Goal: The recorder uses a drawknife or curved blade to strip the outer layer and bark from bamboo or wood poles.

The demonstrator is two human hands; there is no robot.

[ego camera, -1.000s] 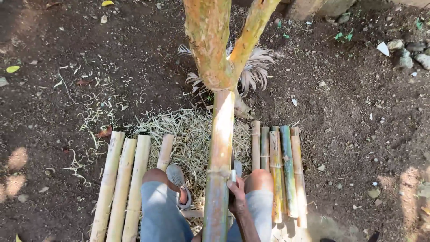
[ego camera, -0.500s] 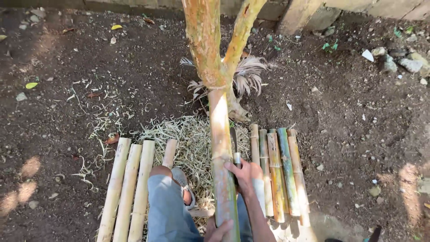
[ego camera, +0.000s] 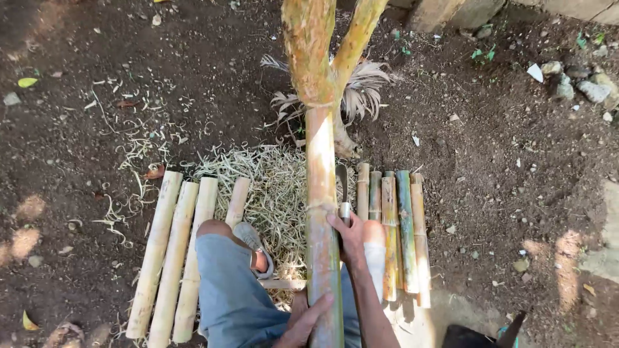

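The ground (ego camera: 503, 167) is bare dark soil outdoors, dappled with sunlight, scattered with small stones, dry leaves and pale curled shavings. A heap of shavings (ego camera: 271, 187) lies in the middle.

One long bamboo pole (ego camera: 320, 212) stands propped against a forked tree trunk (ego camera: 316, 58), running up between the person's knees. Four pale cut bamboo pieces (ego camera: 177, 251) lie side by side on the left; five greener, mottled pieces (ego camera: 396, 225) lie side by side on the right.

The left hand (ego camera: 303, 322) is closed around the pole low down. The right hand (ego camera: 348, 235) grips the handle of one knife (ego camera: 342, 187), its blade lying against the pole's right side.
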